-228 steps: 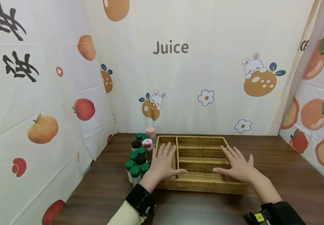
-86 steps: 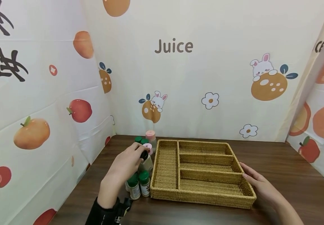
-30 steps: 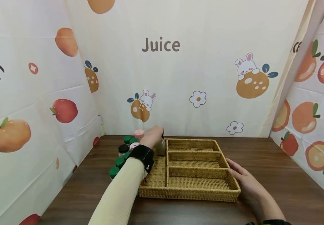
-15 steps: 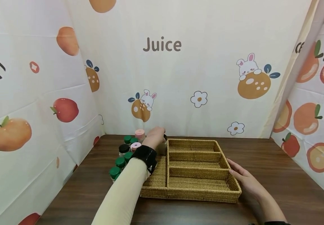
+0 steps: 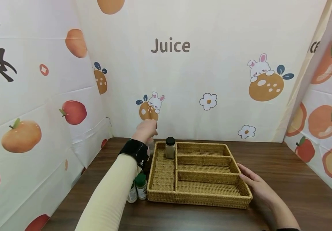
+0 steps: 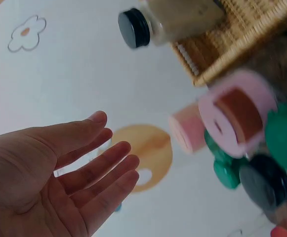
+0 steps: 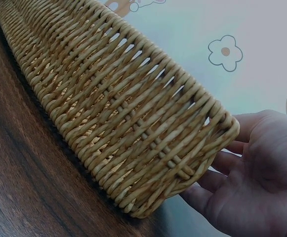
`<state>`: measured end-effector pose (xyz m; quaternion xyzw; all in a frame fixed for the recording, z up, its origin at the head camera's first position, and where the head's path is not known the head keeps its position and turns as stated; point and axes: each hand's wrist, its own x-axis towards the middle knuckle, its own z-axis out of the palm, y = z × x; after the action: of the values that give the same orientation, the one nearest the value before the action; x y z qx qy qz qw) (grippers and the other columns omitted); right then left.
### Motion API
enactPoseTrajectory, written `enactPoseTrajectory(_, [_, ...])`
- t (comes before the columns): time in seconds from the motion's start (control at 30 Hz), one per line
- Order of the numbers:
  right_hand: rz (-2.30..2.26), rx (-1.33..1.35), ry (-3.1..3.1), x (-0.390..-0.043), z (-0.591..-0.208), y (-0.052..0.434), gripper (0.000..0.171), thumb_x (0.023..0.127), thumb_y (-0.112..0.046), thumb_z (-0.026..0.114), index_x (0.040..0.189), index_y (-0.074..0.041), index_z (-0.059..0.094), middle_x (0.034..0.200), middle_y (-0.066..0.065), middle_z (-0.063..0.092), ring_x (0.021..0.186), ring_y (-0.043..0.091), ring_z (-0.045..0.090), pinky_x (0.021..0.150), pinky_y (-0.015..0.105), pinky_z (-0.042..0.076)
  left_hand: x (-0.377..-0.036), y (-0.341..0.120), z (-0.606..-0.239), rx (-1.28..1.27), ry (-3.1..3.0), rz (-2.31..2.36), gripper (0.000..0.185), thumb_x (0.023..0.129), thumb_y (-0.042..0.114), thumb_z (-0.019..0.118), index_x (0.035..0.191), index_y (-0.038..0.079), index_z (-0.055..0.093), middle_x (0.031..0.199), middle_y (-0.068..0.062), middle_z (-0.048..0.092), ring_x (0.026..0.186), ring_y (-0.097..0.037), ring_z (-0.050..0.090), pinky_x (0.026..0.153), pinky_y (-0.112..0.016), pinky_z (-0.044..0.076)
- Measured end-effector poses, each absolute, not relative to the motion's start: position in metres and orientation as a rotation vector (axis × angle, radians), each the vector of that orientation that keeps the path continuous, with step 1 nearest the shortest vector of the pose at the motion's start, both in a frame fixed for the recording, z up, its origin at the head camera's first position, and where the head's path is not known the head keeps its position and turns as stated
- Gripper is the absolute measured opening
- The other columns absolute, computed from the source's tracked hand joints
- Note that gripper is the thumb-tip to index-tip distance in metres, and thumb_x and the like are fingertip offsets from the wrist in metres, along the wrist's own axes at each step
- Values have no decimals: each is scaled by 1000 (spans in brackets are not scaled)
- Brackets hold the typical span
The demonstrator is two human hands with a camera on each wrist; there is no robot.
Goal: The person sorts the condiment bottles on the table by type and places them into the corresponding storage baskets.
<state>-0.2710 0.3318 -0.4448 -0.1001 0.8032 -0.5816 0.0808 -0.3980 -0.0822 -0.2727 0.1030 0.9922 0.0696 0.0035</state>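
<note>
Dark wood table, fruit-print backdrop. Wicker tray sat mid-table; black-capped jar stood upright in its far-left compartment. Left hand hovered just left of the jar, fingers relaxed, empty. Right hand lay flat, fingers straight, against the tray's right wall. Green-capped jars beside the tray's left edge.
</note>
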Motion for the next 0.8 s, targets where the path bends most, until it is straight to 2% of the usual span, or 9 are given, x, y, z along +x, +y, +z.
enactPoseTrajectory(0.33, [-1768,-321,2381,-272,-447,333,65,108,-25,40,158,3,10,161,33,9,111,-24,40,86,14,47,-395,-123,-264,206,3039,347,26,94,7,63,120,1,67,118,-13,68,96,-24,58,86,-37,51])
enactPoseTrajectory(0.6, [-1786,-321,2352,-272,-446,333,65,109,-25,39,158,4,8,161,34,8,110,-23,43,86,15,48,-390,-146,-269,151,2967,366,25,94,6,65,119,1,66,121,-16,65,102,-26,58,93,-39,52])
enactPoseTrajectory(0.8, [-1787,-318,2349,-272,-445,333,66,109,-27,40,158,4,8,161,34,8,111,-23,43,87,15,48,-387,-158,-275,166,2951,364,23,92,1,63,114,0,68,116,-17,66,99,-26,58,92,-40,52])
